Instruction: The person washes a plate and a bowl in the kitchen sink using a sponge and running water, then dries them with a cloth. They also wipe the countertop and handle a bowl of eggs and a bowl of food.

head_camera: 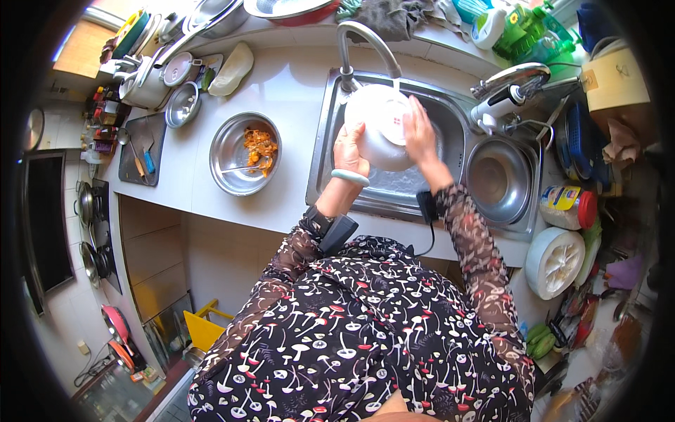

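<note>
Over the left basin of a stainless steel sink, a white bowl is tilted with its underside and foot ring towards me. My left hand grips its left side, thumb on the outside. Against the foot ring's right side lies my right hand, fingers stretched out and slightly blurred; its thumb is hidden. Water runs from the curved metal faucet onto the bowl's far side. Shallow water shows in the basin below. Bright glare washes out the bowl's upper part.
Left of the sink stands a steel bowl with orange food and a utensil. Beyond it are a dark cutting board and a small metal bowl. A metal basin sits in the right sink compartment. A red-lidded jar stands at right.
</note>
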Available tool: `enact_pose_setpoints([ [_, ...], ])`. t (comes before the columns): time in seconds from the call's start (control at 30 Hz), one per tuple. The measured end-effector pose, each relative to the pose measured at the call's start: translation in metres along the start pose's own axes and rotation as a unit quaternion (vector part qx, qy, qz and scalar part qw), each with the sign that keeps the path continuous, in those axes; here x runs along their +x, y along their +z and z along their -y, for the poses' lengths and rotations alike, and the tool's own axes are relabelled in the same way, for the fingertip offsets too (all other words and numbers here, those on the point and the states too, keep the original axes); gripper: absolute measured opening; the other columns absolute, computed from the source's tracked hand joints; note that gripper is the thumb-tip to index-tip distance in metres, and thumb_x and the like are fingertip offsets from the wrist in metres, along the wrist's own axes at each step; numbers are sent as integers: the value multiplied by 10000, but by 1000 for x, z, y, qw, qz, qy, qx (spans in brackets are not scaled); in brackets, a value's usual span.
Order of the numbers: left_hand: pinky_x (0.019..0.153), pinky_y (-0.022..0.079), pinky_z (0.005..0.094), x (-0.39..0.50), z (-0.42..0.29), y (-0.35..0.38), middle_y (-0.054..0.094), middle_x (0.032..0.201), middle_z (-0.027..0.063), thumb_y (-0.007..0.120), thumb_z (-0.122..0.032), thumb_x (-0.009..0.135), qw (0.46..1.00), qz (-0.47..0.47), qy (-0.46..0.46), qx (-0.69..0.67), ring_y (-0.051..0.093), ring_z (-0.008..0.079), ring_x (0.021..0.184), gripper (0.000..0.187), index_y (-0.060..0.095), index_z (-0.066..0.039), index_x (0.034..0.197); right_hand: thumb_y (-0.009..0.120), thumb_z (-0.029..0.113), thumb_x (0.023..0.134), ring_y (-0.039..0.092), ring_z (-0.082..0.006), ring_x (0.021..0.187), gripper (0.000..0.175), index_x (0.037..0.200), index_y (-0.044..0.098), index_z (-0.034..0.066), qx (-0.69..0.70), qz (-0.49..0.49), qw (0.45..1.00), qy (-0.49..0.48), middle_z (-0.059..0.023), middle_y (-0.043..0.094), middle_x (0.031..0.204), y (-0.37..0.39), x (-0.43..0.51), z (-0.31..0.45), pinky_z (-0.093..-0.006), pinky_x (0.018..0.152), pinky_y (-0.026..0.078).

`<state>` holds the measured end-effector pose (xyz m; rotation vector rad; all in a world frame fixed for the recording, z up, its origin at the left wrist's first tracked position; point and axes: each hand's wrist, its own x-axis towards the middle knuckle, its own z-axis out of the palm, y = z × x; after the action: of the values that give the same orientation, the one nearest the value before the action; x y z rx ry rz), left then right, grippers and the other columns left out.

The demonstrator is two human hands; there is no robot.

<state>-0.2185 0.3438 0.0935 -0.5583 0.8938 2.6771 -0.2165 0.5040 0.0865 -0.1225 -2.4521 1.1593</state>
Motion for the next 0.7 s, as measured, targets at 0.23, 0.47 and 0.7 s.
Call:
enact_pose_setpoints([
  [0.23, 1027, 506, 400, -3, 16, -6, 653, 1249, 98, 629, -85, 986, 999, -7, -47, 15, 623, 222, 1161, 357, 557, -21, 1330, 383, 295, 1054, 443, -335, 1414, 464, 1446, 538, 101, -115, 89, 984, -102, -126, 559, 1457, 16, -23, 20, -465, 1195, 299],
  [0.47, 1068, 460, 399, -8, -5, -15, 656, 1251, 78, 648, -163, 985, 993, 45, -96, 54, 597, 209, 1196, 361, 593, -49, 1323, 590, 435, 1011, 641, -203, 1170, 530, 1383, 582, 58, 299, 206, 859, 362, -84, 663, 1286, -50, 11, -63, -356, 1011, 504],
  [0.7, 1113, 393, 317, 27, 5, -20, 592, 1417, 108, 540, -317, 1051, 958, -8, 36, 284, 546, 206, 1288, 439, 567, -76, 1416, 706, 354, 968, 656, -167, 1105, 489, 1339, 568, 67, 563, 144, 719, 381, -46, 681, 1212, -74, -45, -43, -355, 933, 561],
])
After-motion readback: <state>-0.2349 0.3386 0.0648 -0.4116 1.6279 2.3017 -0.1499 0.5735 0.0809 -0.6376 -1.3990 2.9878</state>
